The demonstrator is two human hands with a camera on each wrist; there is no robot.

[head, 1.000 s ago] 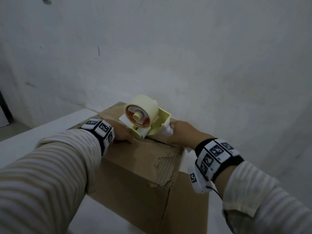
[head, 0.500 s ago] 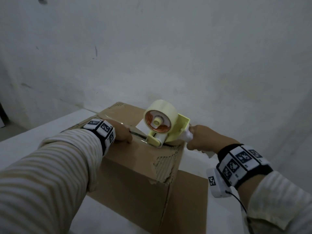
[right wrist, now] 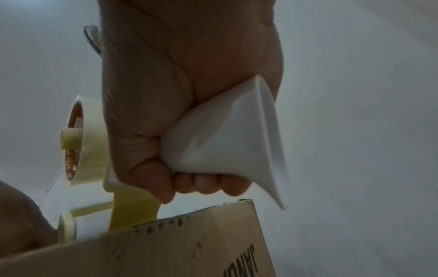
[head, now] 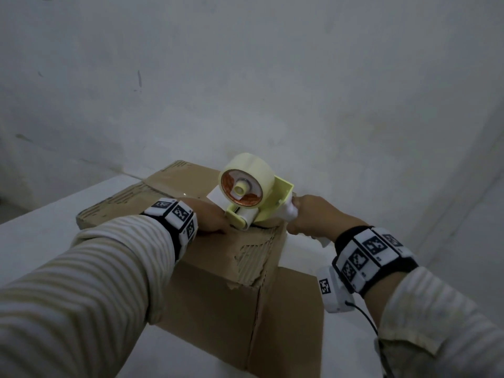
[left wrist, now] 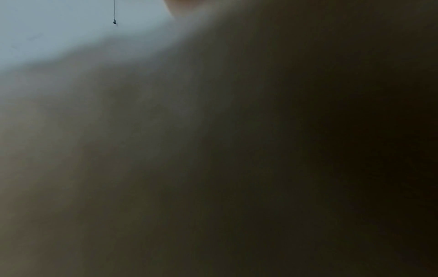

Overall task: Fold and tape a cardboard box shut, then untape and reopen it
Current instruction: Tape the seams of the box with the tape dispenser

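Note:
A brown cardboard box (head: 218, 290) with its top flaps folded down stands on a white surface. My right hand (head: 316, 219) grips the white handle (right wrist: 225, 142) of a pale yellow tape dispenser (head: 248, 197) loaded with a tape roll (right wrist: 87, 142). The dispenser's roller sits at the right end of the box top (right wrist: 166, 249), at the edge. My left hand (head: 210, 219) lies flat on the box top just left of the dispenser. The left wrist view is dark and blurred against the cardboard.
A bare white wall (head: 272, 91) rises close behind the box. A loose flap (head: 291, 323) sticks out at the box's lower right. The white table surface (head: 41, 230) extends to the left. The box's top layer is torn near the front corner (head: 253, 257).
My right hand has drawn the tape dispenser rightward along the box top to its right edge. My left hand has stayed pressed on the top.

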